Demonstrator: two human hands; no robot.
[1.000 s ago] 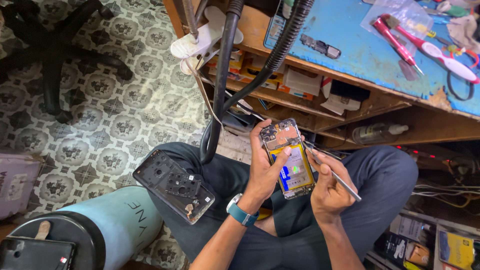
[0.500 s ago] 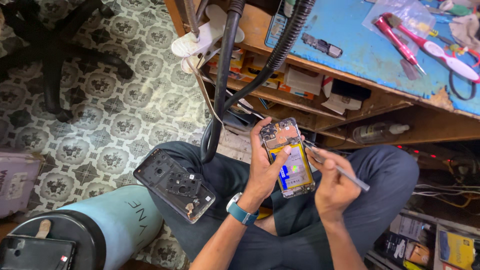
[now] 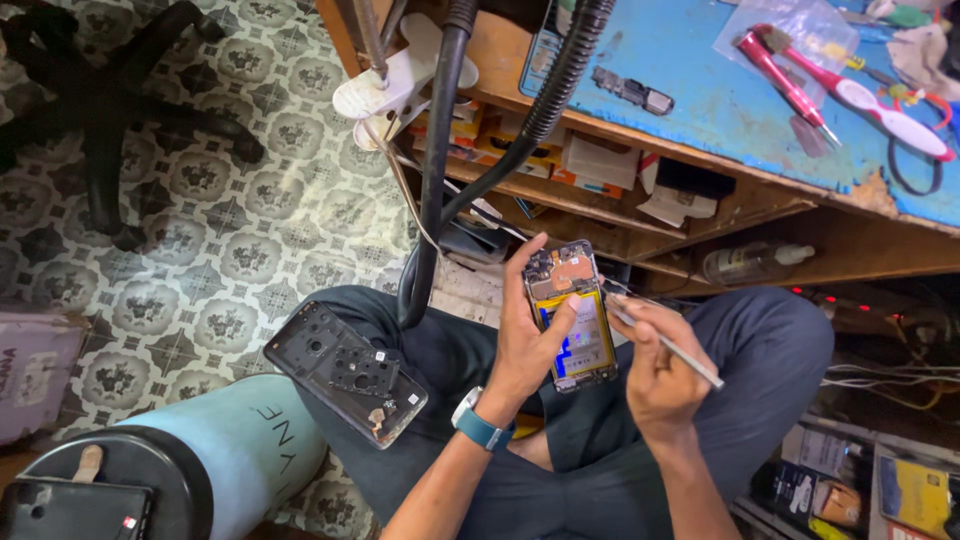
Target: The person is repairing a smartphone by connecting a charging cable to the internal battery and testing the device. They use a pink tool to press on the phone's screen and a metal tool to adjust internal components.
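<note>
Yellow-batteried opened phone [image 3: 572, 315], long axis running away from me, gripped in my left hand [image 3: 525, 345]; my right hand [image 3: 655, 365], just beside it, pinches 1 slim metal tool [image 3: 668, 347].

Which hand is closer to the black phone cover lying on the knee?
Left. The left hand holds the opened phone just beside the black cover; the right hand is beyond the phone.

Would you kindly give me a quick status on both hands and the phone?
Left hand holding opened phone upright. Right hand holding tweezers, tip at phone's edge. Back cover resting on knee.
</note>
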